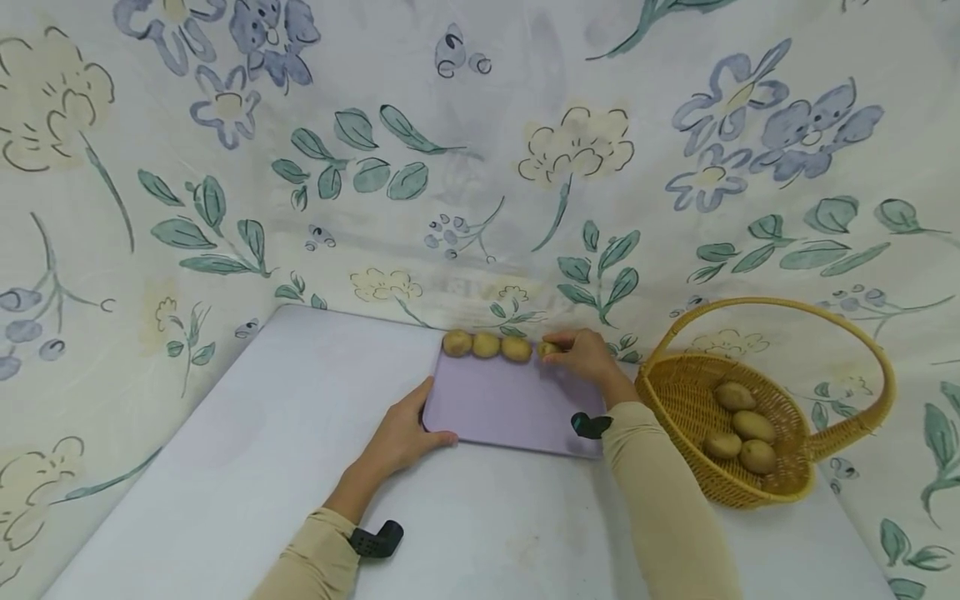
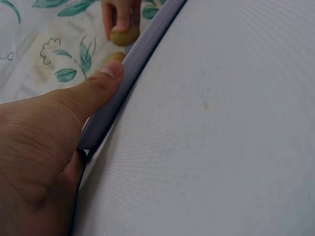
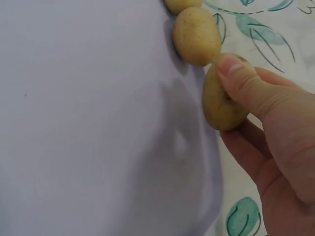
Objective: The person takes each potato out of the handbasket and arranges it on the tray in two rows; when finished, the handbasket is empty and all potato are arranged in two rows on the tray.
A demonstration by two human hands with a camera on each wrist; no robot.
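Note:
A light purple tray (image 1: 510, 404) lies on the white table, with three potatoes in a row along its far edge, the middle one a potato (image 1: 486, 346). My right hand (image 1: 587, 360) pinches another potato (image 3: 224, 98) between thumb and fingers at the right end of that row. In the right wrist view it is over the tray's rim, close beside the neighbouring potato (image 3: 197, 37). My left hand (image 1: 401, 433) holds the tray's near left corner, its thumb (image 2: 98, 88) along the front edge. Its other fingers are mostly hidden.
A yellow wicker basket (image 1: 675, 400) with a tall handle stands right of the tray, beside my right forearm, with several potatoes (image 1: 753, 427) inside. Floral cloth (image 1: 480, 233) hangs behind the table (image 1: 322, 375). Each wrist wears a small black device (image 1: 377, 540).

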